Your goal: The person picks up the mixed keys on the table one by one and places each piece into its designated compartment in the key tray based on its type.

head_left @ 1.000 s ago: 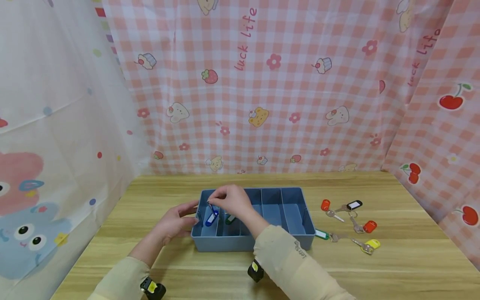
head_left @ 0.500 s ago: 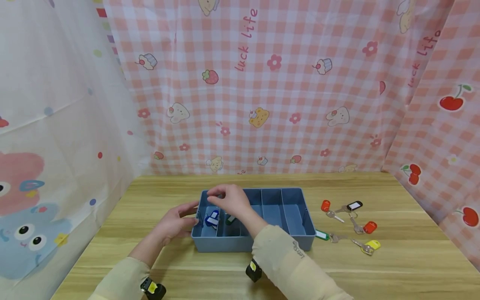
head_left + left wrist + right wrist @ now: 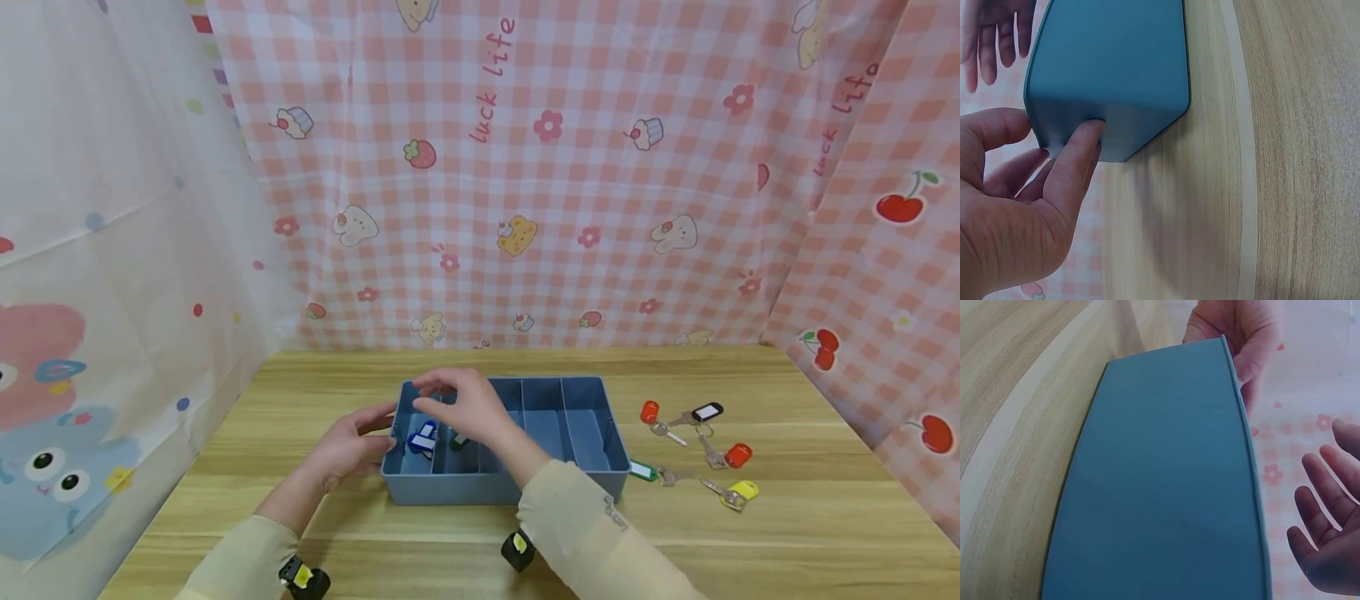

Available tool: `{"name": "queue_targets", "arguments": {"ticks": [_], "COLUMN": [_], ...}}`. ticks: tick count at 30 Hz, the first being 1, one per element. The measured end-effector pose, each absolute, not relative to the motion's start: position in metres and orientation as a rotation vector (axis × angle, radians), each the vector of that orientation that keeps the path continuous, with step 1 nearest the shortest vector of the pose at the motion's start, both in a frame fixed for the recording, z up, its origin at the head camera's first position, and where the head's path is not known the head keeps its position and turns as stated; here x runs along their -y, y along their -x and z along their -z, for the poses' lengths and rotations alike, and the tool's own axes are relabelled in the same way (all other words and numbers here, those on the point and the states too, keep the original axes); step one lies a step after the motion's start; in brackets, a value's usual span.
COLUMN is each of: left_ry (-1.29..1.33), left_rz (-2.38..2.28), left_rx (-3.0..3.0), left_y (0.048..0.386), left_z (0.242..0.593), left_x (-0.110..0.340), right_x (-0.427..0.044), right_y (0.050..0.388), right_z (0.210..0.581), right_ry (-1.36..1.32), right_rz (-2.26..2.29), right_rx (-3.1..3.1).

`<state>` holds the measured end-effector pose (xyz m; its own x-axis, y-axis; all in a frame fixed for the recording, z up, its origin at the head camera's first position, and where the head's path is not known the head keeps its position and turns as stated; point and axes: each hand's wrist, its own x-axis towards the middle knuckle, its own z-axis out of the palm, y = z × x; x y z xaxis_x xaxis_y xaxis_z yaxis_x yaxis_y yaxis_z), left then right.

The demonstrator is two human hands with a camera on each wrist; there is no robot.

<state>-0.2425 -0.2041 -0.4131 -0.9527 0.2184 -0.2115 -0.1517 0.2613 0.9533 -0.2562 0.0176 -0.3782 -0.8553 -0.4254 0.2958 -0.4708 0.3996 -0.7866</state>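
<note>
Blue tags overlap in the leftmost slot of the box; a divider separates them from a green tag next slot over. Right hand: above the left slots, thumb and fingertips spread. Left hand: fingers apart, touching the box's left end. Keys lie beyond the right end. Table extends before and behind the box; curtain stands past the table's far edge.

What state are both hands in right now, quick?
Left hand: open, fingers touching the end of the blue-gray box.
Right hand: open, fingers loosely curved, holding nothing, over the box.
</note>
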Motion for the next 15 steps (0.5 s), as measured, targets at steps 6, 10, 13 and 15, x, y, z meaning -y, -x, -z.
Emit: {"name": "queue_targets", "arguments": {"ticks": [6, 10, 13, 15], "left_ry": [-0.059, -0.052, -0.024, -0.022], "left_rz": [-1.744, -1.738, -1.738, -1.738], "left_rx": [-2.24, -2.25, -2.255, -2.249], "left_y": [0.241, 0.24, 0.24, 0.24], "left_z": [0.412, 0.412, 0.412, 0.412], "left_x": [0.203, 0.202, 0.202, 0.202], "right_x": [-0.025, -0.03, -0.034, -0.036], "right_y": [0.252, 0.249, 0.246, 0.245], "right_z": [0.376, 0.375, 0.374, 0.374], "right_ry": [-0.902, -0.926, -0.938, -0.936], "right_rz": [-1.456, -1.441, -1.442, -1.454], "right_rx": [2.557, 2.544, 2.529, 2.518]}}
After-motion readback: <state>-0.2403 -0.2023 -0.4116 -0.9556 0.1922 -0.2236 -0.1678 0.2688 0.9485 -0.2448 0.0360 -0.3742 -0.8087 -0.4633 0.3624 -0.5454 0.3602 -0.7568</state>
